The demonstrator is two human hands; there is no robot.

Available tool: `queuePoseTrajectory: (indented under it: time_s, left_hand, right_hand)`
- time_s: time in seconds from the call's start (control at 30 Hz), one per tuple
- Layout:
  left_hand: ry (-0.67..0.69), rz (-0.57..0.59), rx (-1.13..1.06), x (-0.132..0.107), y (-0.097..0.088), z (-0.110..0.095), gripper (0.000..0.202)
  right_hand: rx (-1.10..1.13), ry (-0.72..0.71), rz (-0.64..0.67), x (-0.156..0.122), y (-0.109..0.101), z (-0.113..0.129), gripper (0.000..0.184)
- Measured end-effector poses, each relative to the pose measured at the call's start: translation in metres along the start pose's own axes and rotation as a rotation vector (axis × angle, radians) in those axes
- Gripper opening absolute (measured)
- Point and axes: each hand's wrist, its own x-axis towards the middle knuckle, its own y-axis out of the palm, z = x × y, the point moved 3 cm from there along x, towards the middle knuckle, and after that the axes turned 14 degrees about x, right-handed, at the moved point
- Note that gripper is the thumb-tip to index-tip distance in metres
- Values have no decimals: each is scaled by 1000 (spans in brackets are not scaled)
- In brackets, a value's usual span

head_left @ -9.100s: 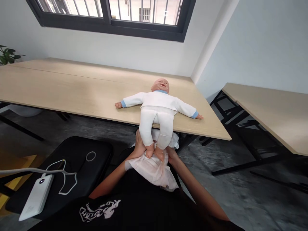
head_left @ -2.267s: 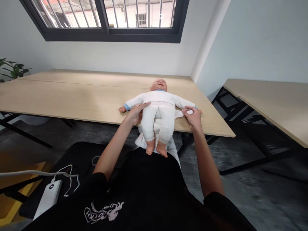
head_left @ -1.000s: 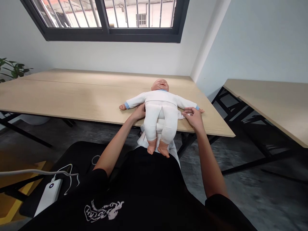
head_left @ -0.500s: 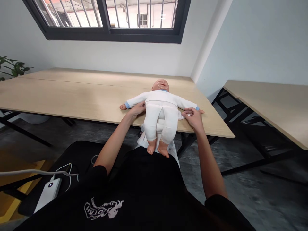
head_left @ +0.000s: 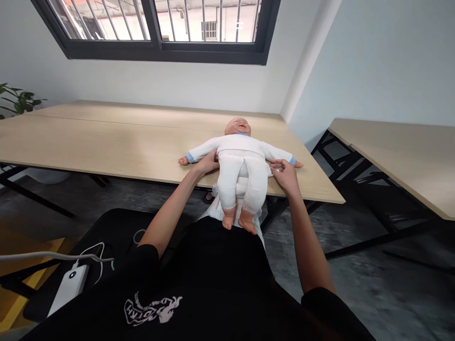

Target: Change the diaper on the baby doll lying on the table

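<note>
A baby doll (head_left: 241, 163) in a white long-sleeved suit with blue cuffs lies on its back on the wooden table, its legs hanging past the near edge. A white disposable diaper (head_left: 217, 208) lies under its hips, mostly hidden; one side tab (head_left: 270, 169) shows at the doll's waist. My right hand (head_left: 285, 176) pinches that tab between thumb and fingers. My left hand (head_left: 208, 163) presses against the doll's other side, its fingertips hidden behind the waist.
The light wooden table (head_left: 106, 142) stands against a white wall under a barred window. A second table (head_left: 391, 142) is at the right. Below left, a black padded bench (head_left: 106, 227) holds a white power bank (head_left: 68, 290) with cables. A potted plant (head_left: 17, 102) shows at far left.
The doll has shifted slightly right and toward me, its legs now lower than in the oldest frame. My left hand has moved in against its waist, and my right hand has closed on the tab.
</note>
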Motion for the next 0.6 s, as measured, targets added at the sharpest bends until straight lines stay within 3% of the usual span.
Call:
queuePoseTrajectory:
  time_s: [0.17,0.43,0.6]
  left_hand:
    - [-74,-124,49,-2,-15,11,33]
    - [32,-128,407,-27,-27,0,21]
    - [105,-144,638,-31,-28,-2,18]
  right_hand:
    - [26,21,-27,-2,0,3,43]
    - [109,25,-85,0,-6,-6,47]
    - [75,37,-133,-1,-9,-5,35]
